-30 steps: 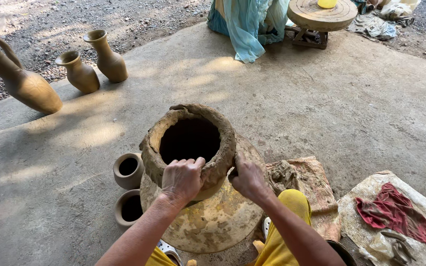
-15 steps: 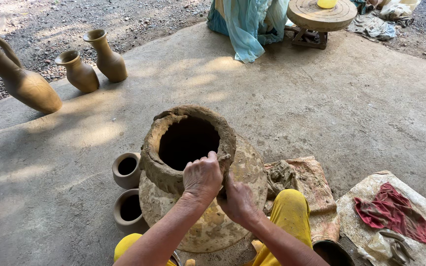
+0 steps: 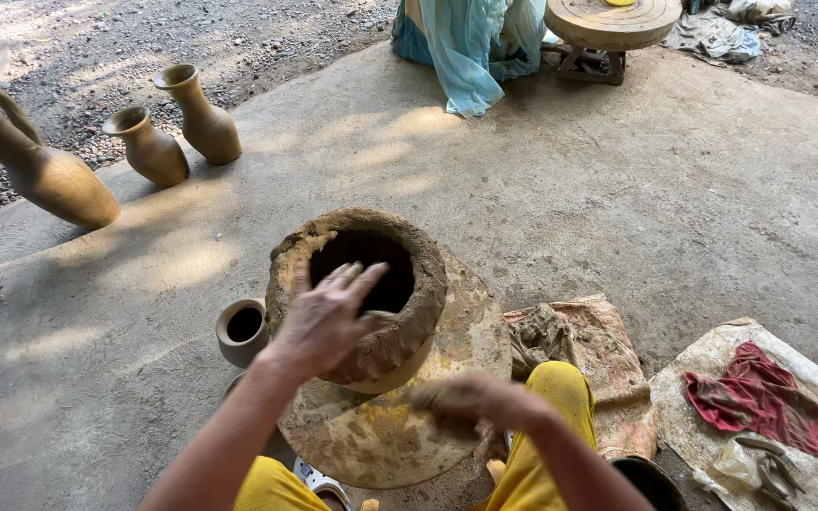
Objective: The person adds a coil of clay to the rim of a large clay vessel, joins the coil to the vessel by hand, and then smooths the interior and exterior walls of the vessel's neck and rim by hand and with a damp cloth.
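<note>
wet clay pot (image 3: pixel 362 293) upright on the wheel disc (image 3: pixel 447 397), mouth up. left hand (image 3: pixel 324 317) nearer, fingers spread flat on the rim. right hand (image 3: pixel 461 402) blurred, low beside the base; grip unclear.

Bare concrete floor (image 3: pixel 617 189), dappled sunlight at left. Gravel ground (image 3: pixel 144 38) beyond its edge. Three clay vases (image 3: pixel 153 147) stand along the edge. Wooden turntable stand (image 3: pixel 613 24) at top, teal cloth (image 3: pixel 471 47) beside it.
</note>
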